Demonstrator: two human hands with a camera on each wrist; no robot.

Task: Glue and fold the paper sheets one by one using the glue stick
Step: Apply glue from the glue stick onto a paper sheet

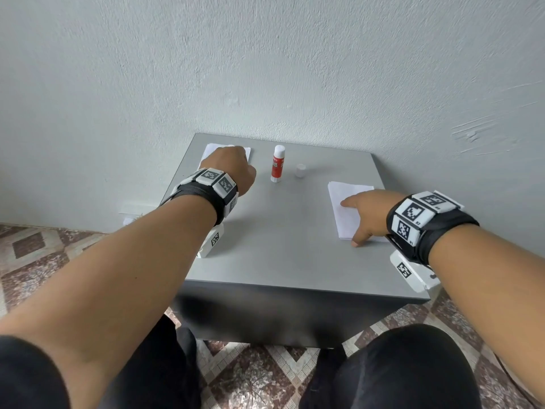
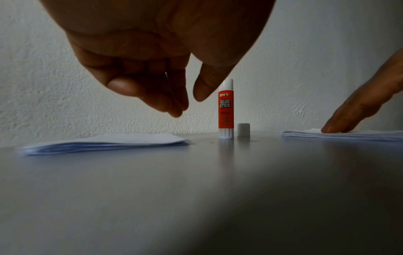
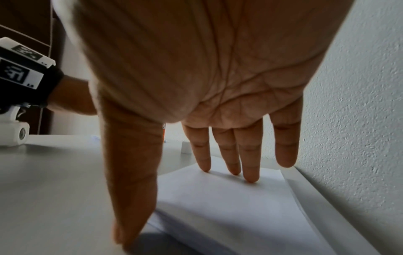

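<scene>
You're seated at a small grey table (image 1: pixel 283 249) pushed against a pale textured wall (image 1: pixel 265 69). The patterned tile floor (image 1: pixel 35 249) shows around it, and your dark trousers (image 1: pixel 398 370) sit at the bottom edge.

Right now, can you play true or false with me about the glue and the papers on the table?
1. The glue stick stands upright. True.
2. Its cap is on it. False: the cap stands beside it on the table.
3. The right hand rests its fingers on a paper stack. True.
4. The left hand holds the glue stick. False: it hovers above the folded papers, holding nothing.
</scene>
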